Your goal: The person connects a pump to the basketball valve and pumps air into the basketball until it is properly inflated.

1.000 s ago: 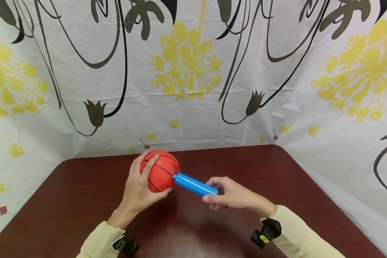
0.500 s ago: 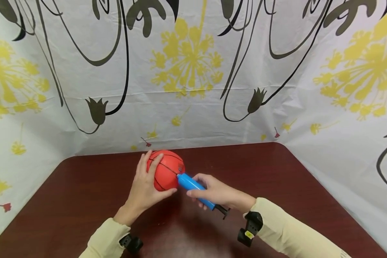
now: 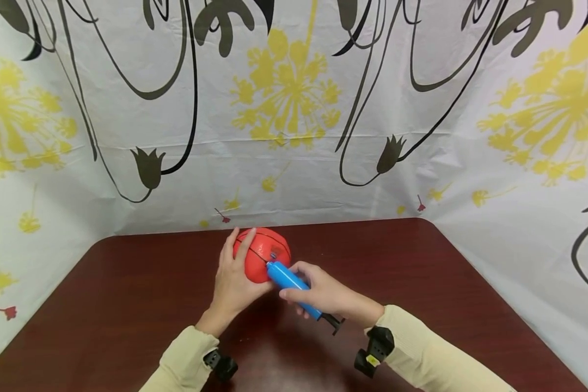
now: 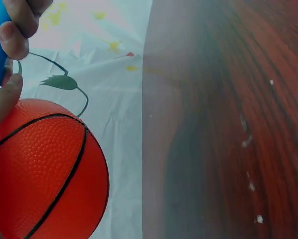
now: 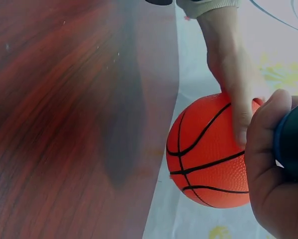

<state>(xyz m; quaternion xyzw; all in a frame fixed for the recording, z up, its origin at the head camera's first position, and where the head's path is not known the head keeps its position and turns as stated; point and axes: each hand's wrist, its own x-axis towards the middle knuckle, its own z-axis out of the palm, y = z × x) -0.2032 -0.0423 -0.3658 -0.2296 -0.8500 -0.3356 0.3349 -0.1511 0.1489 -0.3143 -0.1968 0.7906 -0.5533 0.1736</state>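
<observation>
A red toy basketball (image 3: 256, 269) with black lines is gripped by my left hand (image 3: 237, 286), fingers over its left side and thumb along its lower edge. My right hand (image 3: 325, 294) grips a blue hand pump (image 3: 285, 276), whose narrow tip meets the ball's right face. Around the tip the ball's surface looks dented inward. Out of the pump's rear end sticks a black T-shaped handle (image 3: 334, 322). The right wrist view shows the ball (image 5: 204, 169) beyond the right hand and the pump's dark round end (image 5: 296, 144).
The dark red-brown table (image 3: 127, 305) lies beneath both hands. A white cloth (image 3: 294, 185) with yellow and grey plant prints hangs behind the table and at both sides. Each wrist wears a black camera (image 3: 372, 351) over a cream sleeve.
My right hand has moved from the pump's rear end to around its body, exposing the black handle. My left hand and the ball have shifted right, and the ball now looks dented.
</observation>
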